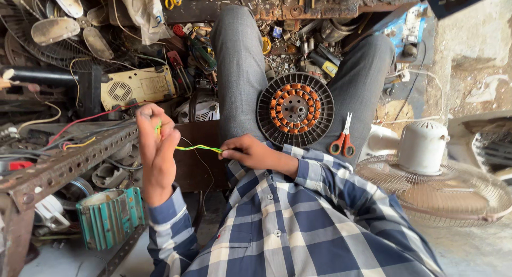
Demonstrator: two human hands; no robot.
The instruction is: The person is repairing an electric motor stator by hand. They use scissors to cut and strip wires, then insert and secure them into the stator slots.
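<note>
Two hands on twisted yellow-green wire (198, 147): left hand (157, 151) pinching one end, right hand (250, 153) pinching other. Risk: pull too hard, strand snaps or slips; stator (295, 109) on lap could slide off.

Open only at frame centre above the grey-trousered lap (237, 69), hemmed by rusty perforated angle iron (64, 162) and teal finned motor casing (109, 217) lower left, round black copper-wound stator (295, 109) and orange-handled scissors (344, 141) right.
</note>
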